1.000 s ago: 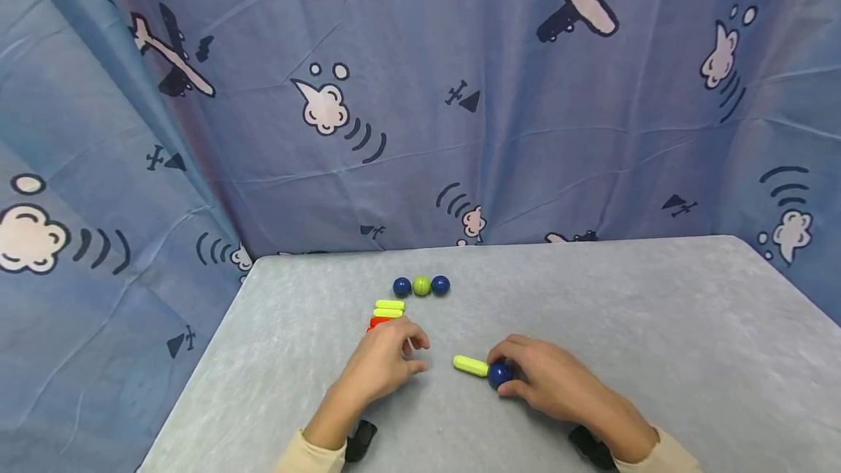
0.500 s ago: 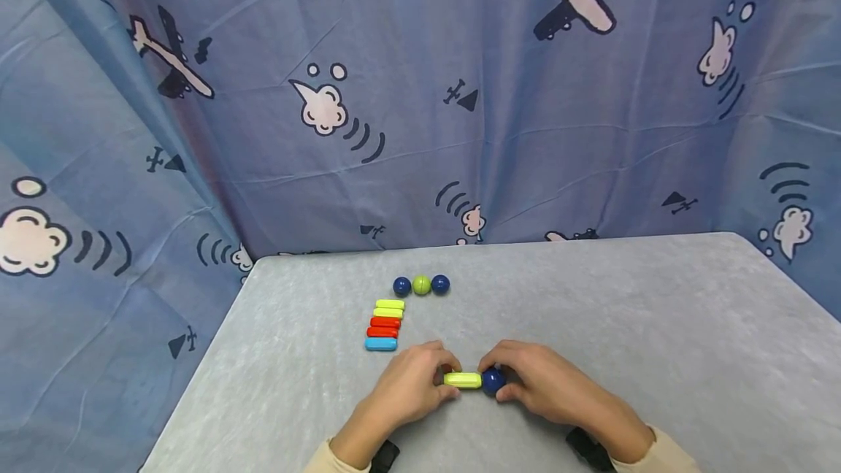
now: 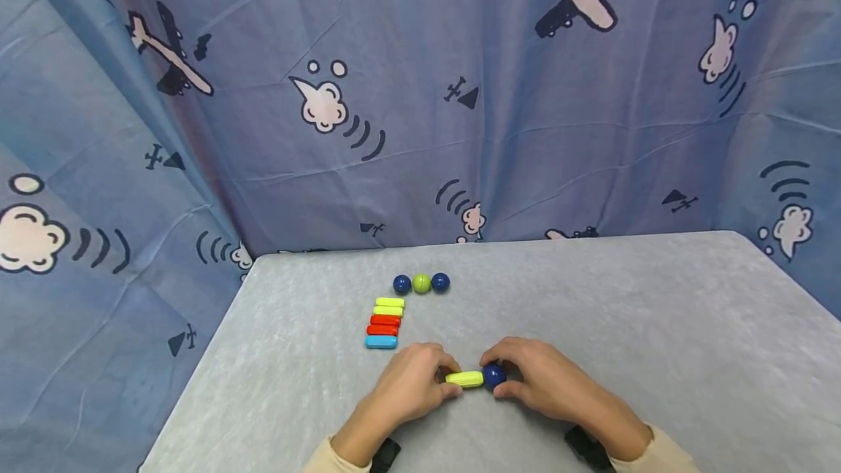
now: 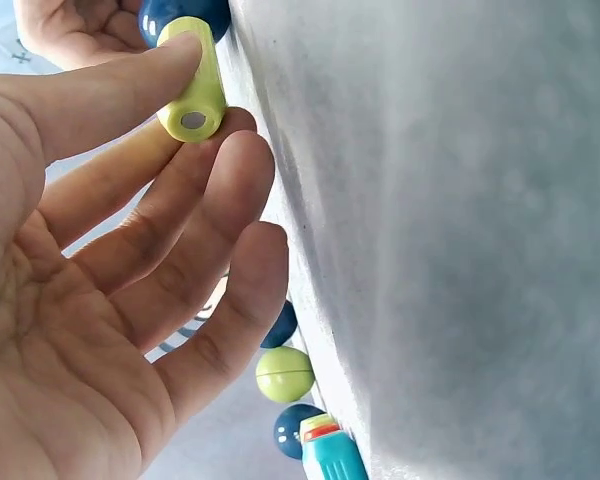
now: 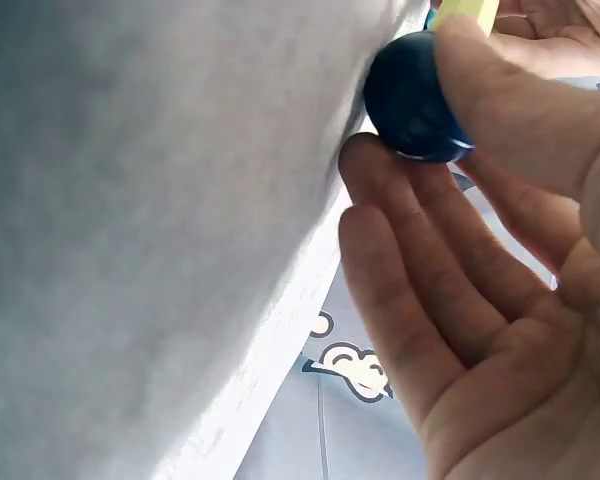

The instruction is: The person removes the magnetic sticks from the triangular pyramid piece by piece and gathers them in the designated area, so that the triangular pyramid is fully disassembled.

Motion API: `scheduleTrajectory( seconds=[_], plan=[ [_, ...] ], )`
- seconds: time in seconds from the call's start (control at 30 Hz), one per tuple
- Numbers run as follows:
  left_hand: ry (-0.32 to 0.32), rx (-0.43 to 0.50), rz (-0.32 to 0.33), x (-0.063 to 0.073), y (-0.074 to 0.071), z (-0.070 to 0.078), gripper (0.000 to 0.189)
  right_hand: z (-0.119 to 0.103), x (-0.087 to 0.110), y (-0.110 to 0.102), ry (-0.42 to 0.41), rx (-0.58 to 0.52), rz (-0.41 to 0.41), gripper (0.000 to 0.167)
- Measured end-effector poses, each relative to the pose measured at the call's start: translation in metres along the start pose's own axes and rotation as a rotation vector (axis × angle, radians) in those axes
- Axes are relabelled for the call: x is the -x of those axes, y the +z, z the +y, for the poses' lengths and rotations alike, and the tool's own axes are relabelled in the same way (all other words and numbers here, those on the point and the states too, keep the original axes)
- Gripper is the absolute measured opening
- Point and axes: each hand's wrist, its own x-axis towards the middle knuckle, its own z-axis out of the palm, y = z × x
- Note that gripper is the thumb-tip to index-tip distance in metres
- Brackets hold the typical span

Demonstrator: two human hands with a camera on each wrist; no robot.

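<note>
My left hand (image 3: pixel 412 383) pinches a yellow-green rod (image 3: pixel 465 379) between thumb and fingers. In the left wrist view the rod (image 4: pixel 193 85) shows a round grey spot on its near end. A dark blue ball (image 3: pixel 494 377) touches the rod's other end, and my right hand (image 3: pixel 544 379) grips that ball with thumb and fingertips. The right wrist view has the ball (image 5: pixel 412 98) close against the table surface. Both hands are low over the table, near its front middle.
On the grey table (image 3: pixel 624 305), a row of short rods lies left of centre: yellow-green, red (image 3: pixel 383 330) and light blue (image 3: pixel 381 342). Behind them sit two dark blue balls (image 3: pixel 402 285) with a green ball (image 3: pixel 422 283) between. A blue patterned curtain (image 3: pixel 420 108) hangs behind.
My left hand has come right and taken hold of the rod's free end. Rod and ball shifted slightly left and the rod levelled out. Little differs over the last half second.
</note>
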Motion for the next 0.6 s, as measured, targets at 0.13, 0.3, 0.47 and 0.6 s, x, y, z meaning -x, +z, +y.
scheduleTrajectory(
  seconds=[0.13,0.3,0.47,0.6],
  plan=[
    [-0.003,0.012,-0.002,0.0000,0.0002,-0.0003,0.015,0.0011,0.0006,-0.0016,-0.043,-0.007,-0.008,0.031],
    [-0.008,0.014,-0.007,-0.0002,0.0003,-0.0002,0.014,0.0019,0.0005,-0.0031,-0.075,-0.024,-0.014,0.032],
    [-0.017,0.016,-0.026,-0.0008,-0.0005,0.0001,0.014,0.0027,0.0009,-0.0032,-0.076,-0.040,-0.021,0.031],
    [-0.014,0.028,-0.033,-0.0002,-0.0018,-0.0004,0.014,0.0027,0.0009,-0.0031,-0.059,-0.050,-0.032,0.029]
  ],
)
